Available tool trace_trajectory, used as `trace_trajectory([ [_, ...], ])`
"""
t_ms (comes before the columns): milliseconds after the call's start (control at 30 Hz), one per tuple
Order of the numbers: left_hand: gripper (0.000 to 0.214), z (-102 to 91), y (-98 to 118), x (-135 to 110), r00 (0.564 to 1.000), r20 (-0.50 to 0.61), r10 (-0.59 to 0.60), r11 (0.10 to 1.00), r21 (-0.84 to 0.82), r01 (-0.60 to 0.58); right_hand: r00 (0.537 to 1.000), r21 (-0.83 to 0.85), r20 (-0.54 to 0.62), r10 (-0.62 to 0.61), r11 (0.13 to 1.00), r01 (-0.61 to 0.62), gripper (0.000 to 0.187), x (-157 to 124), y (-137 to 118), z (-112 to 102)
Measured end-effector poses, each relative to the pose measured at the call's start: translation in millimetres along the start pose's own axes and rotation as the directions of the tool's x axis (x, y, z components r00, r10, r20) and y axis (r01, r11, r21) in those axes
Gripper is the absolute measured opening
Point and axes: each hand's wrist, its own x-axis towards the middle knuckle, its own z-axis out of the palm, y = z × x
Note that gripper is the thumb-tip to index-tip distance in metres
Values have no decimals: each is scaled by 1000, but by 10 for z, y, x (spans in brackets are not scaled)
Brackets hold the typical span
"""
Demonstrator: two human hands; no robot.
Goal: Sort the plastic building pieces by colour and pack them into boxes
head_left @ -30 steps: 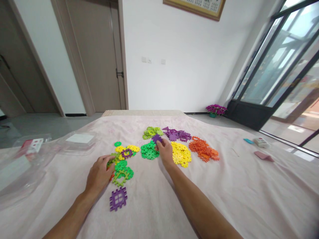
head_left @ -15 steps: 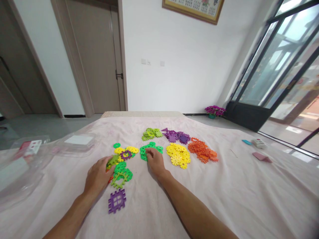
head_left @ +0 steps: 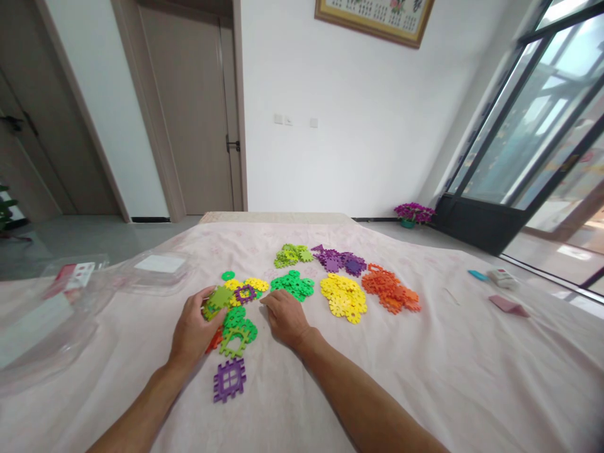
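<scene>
My left hand point(head_left: 191, 327) is closed around lime-green plastic building pieces point(head_left: 219, 300), with its thumb along their near side. Beneath and beside it lies a mixed group: green round pieces point(head_left: 234, 316), a lime square frame point(head_left: 234, 341), a purple frame point(head_left: 245, 294), yellow pieces point(head_left: 256, 285) and a partly hidden orange piece point(head_left: 214, 340). Nearer to me is a purple window-shaped square point(head_left: 229, 380). My right hand point(head_left: 287, 318) has curled fingers, with nothing visible at the fingertips. It hovers or rests just in front of the green pile point(head_left: 293, 286); contact cannot be told.
Sorted piles of lime point(head_left: 292, 255), purple point(head_left: 337, 261), yellow point(head_left: 344, 297) and orange pieces point(head_left: 391, 289) lie across the cloth point(head_left: 377, 377). Clear plastic containers point(head_left: 153, 270) stand at left. A blue item point(head_left: 478, 275), a white box point(head_left: 503, 278) and a pink cloth point(head_left: 508, 306) sit at right.
My right hand has drawn back from the green pile, toward the left and nearer to me. My left hand has lifted and turned the lime pieces into fuller view. The camera view shifted slightly.
</scene>
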Motion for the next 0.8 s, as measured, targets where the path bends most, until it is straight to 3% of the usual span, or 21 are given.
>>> trace_trajectory([
  [100,51,0,28,-10,1000,1,16,995,-100,-16,1000,18,-10,5,1000,-4,25,-4,11,12],
  [200,50,-2,68,-26,990,47,131,988,-89,-127,999,34,-33,18,999,-17,26,-12,8,4],
  [400,44,-2,181,-64,894,192,404,914,-36,-405,996,222,-64,69,974,-53,32,-26,-26,-48],
  [600,49,17,239,-95,838,266,476,875,-52,-480,968,585,17,251,783,-213,36,26,-50,103],
  [700,52,30,214,-96,853,260,452,887,-27,-462,943,679,28,331,686,-260,35,42,-25,154],
  [800,55,33,186,-87,896,234,377,921,7,-389,899,743,34,436,591,-314,34,64,47,131],
])
